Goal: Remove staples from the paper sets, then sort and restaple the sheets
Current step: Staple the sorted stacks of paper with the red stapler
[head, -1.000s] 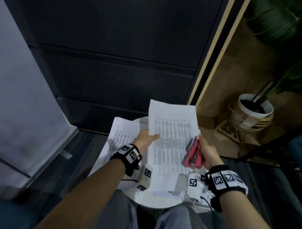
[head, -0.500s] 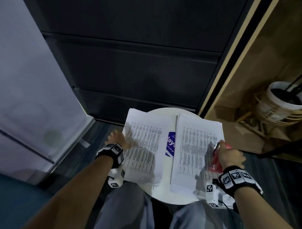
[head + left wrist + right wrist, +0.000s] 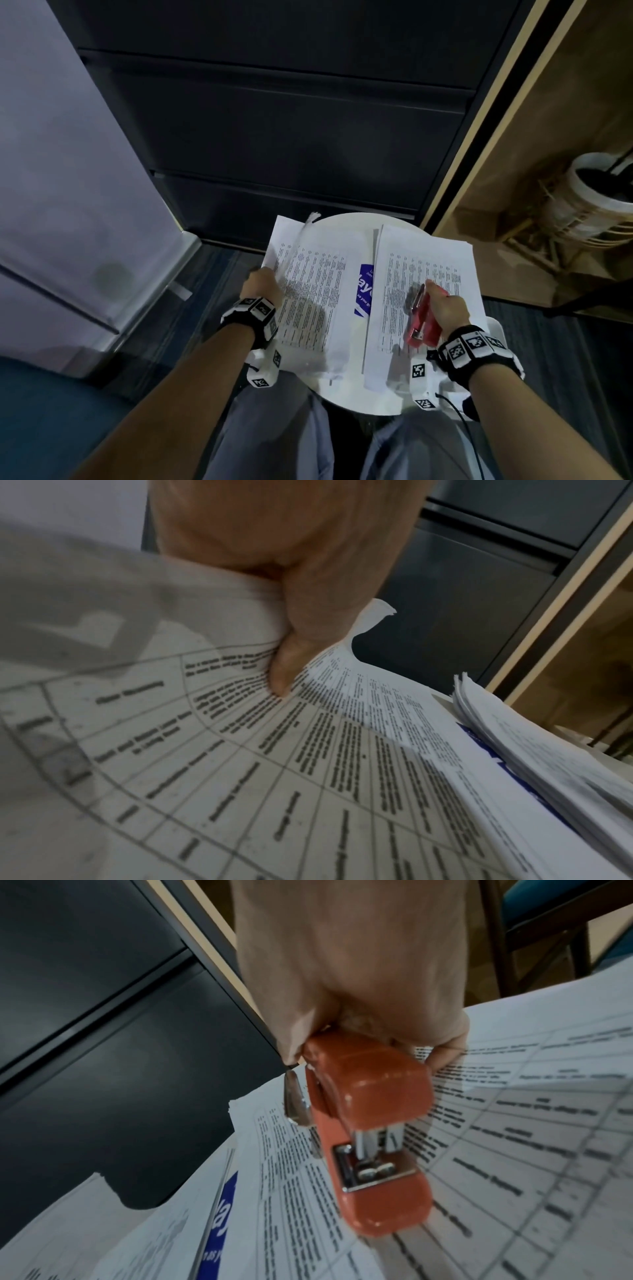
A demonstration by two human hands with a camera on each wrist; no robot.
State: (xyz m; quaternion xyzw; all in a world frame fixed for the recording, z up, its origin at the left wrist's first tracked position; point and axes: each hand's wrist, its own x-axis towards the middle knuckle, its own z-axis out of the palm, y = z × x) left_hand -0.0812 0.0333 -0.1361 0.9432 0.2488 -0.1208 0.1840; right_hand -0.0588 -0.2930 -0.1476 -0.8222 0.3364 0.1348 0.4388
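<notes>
Right hand [image 3: 448, 311] is wrapping its grip fully round a red stapler [image 3: 423, 320], fingers curled about the rear body, nose end projecting toward the wrist camera with metal magazine and base plate exposed; the stapler is hovering just over the right paper stack [image 3: 431, 263]. Left hand [image 3: 262, 286] is pinching the left edge of a top sheet [image 3: 291, 253] between thumb and curled fingers; thumb tip [image 3: 284, 680] is pressing onto printed text, and the sheet is curling up off the left paper stack [image 3: 318, 291]. Both stacks are lying side by side on a round white surface [image 3: 346, 226], printed tables facing up, the right stack's sheets slightly fanned at the far corner. A blue printed sheet [image 3: 363, 291] is showing in the gap between the stacks, partly under the right one. Beyond the surface a dark cabinet [image 3: 291, 120] with horizontal drawer lines is standing; a potted plant container [image 3: 596, 195] in a wooden stand is sitting to the far right on the floor.
</notes>
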